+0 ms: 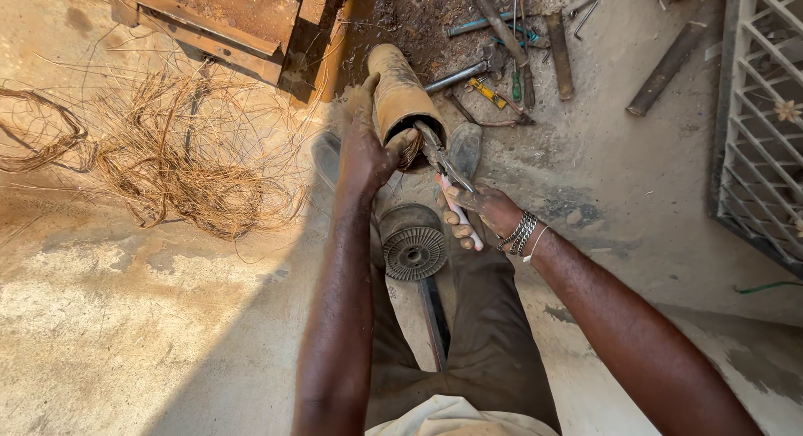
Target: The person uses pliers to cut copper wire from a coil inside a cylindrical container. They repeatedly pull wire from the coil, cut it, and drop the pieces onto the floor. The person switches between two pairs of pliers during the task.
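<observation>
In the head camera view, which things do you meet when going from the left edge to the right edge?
Tangle of copper wire → left hand → rusty cylinder → pliers → right hand → bracelets → metal bar → metal grille.

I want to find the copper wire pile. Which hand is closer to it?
Left. The left hand grips the rusty cylinder, on the side toward the wire pile. The right hand holds pliers, farther away.

dusty, stained concrete floor (pixel 125 335), big messy tangle of copper wire (pixel 180 164) spread on the left, loose hand tools (pixel 502 68) scattered up top near a rusty flat bar (pixel 667 68), ribbed round metal disc (pixel 413 252) lying in the middle, white metal grille (pixel 765 118) on the right
</observation>
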